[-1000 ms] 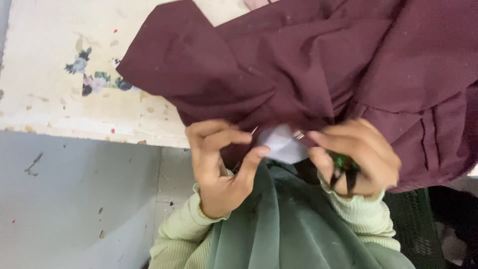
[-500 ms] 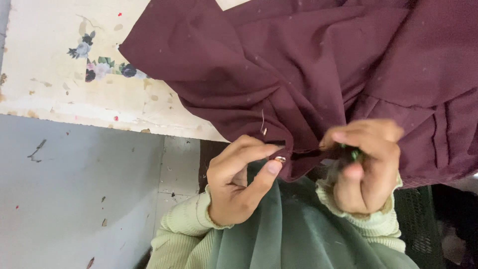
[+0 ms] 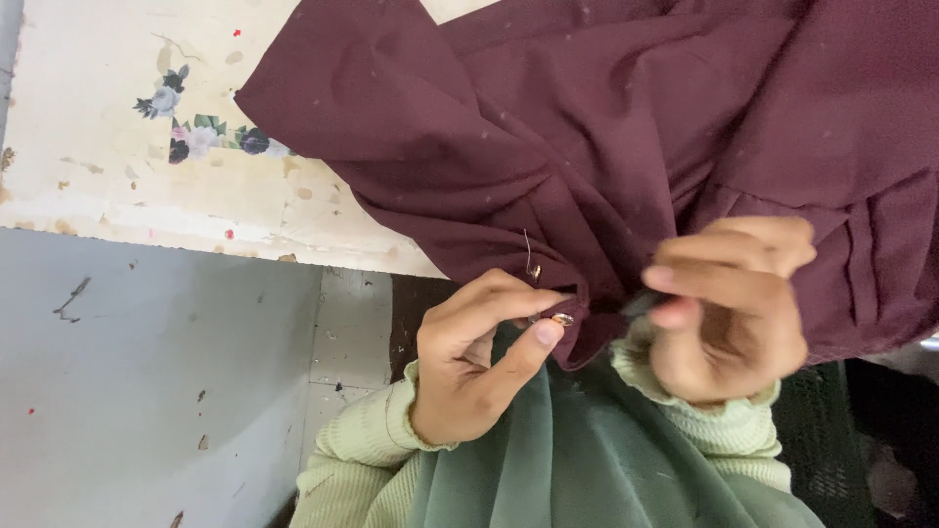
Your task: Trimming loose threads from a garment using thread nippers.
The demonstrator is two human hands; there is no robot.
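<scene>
Pinching a small metal snap [image 3: 561, 319] at the hem of the maroon fabric [image 3: 606, 127] that drapes over the table's [image 3: 108, 196] near edge, the left hand [image 3: 474, 362] holds tight, while the blurred right hand [image 3: 729, 308] curls closed on the cloth.

Maroon cloth [image 3: 587, 147], crumpled over my table's edge, its hem with a small metal snap [image 3: 562, 319] between my fingertips.
</scene>
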